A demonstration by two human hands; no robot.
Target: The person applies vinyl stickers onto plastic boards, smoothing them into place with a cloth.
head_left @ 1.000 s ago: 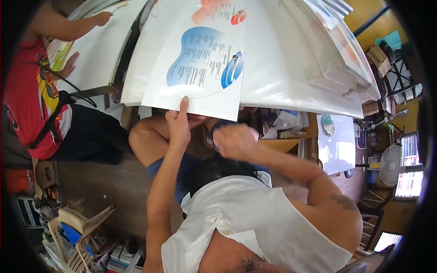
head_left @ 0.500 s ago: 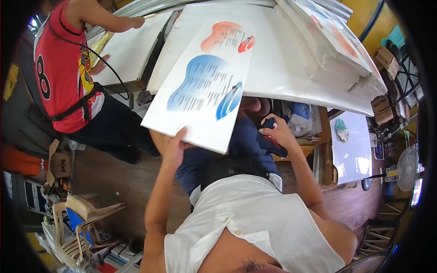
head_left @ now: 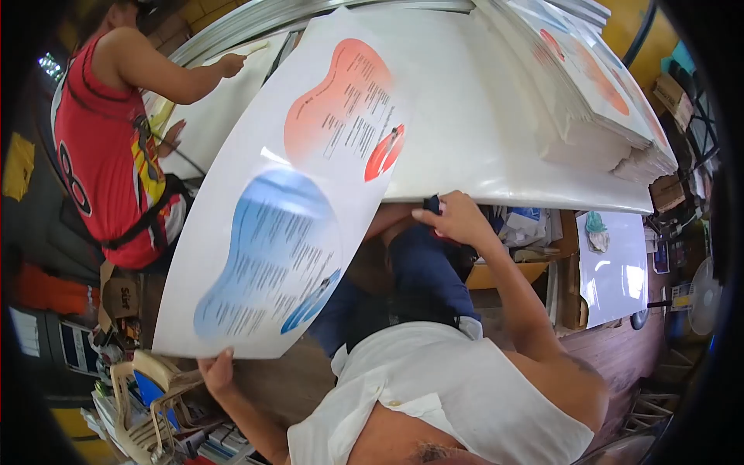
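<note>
A large white printed sheet (head_left: pixel 256 155) with red and blue shapes bends down over the near edge of the white table surface (head_left: pixel 457 116). My left hand (head_left: pixel 217 370) pinches its lower edge, thumb on top. To the right of the sheet, my right hand (head_left: pixel 459 220) is wrapped round a dark blue and red tool (head_left: pixel 432 205) at the table's front edge; most of the tool is hidden by the fingers. A thick stack of similar printed sheets (head_left: pixel 581 85) lies at the table's right.
At the left a co-worker in a red jersey (head_left: pixel 101 147) leans over another white surface (head_left: pixel 225 101). Plastic chairs (head_left: pixel 139 387) stand at the lower left. On the right are a glossy white board (head_left: pixel 612 271), a crumpled bag (head_left: pixel 597 232) and a fan (head_left: pixel 704 297).
My left hand has moved down and left, pulling the sheet's near end with it. My right hand, with the tool, has risen slightly towards the table edge. The co-worker's arm has lowered.
</note>
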